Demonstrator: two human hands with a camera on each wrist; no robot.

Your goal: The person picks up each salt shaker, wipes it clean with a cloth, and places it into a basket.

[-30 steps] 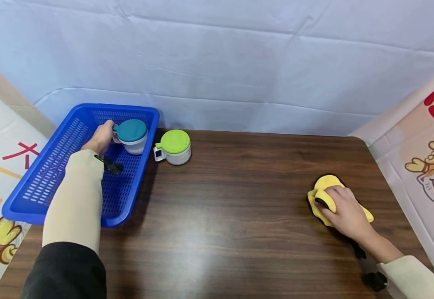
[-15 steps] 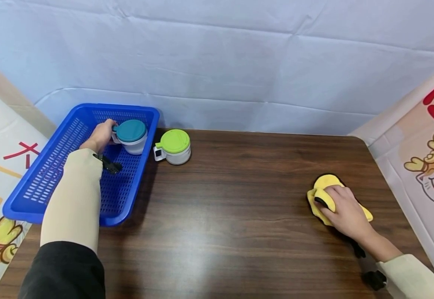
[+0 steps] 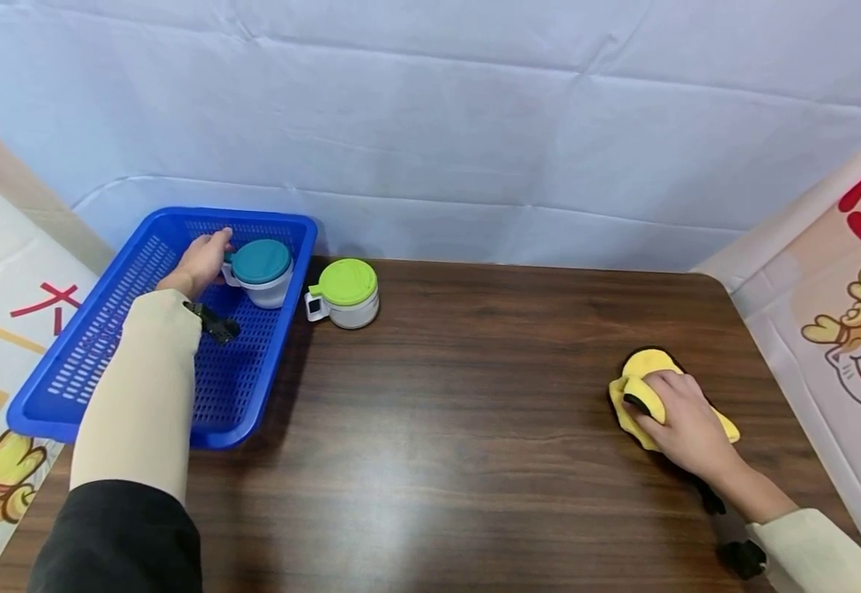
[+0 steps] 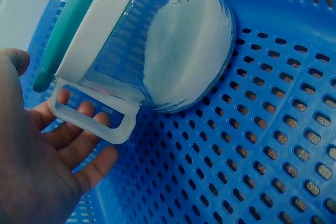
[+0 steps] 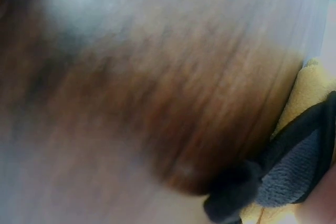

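Note:
A clear seasoning jar with a teal lid (image 3: 262, 262) and a white handle stands in the blue basket (image 3: 248, 412), with white grains inside. At its handle (image 4: 94, 121) is my left hand (image 3: 202, 259); its fingers lie loosely spread behind the handle, the thumb apart from it. In the left wrist view, whether the fingertips touch the handle cannot be told. At the right of the table, my right hand (image 3: 686, 420) grips a bunched yellow cleaning cloth (image 3: 649, 360) with black edging. The right wrist view shows the cloth's grey side (image 5: 289, 177).
A second seasoning jar with a lime-green lid (image 3: 347, 282) stands on the wooden table (image 3: 460, 412), just right of the basket. A pale sheet (image 3: 430, 140) hangs along the back edge. Printed sheets (image 3: 845, 329) border both sides.
My left hand has loosened from the jar's handle, its thumb rising and the arm shifting slightly left. The jar stays in place in the basket. My right hand and the cloth have hardly moved.

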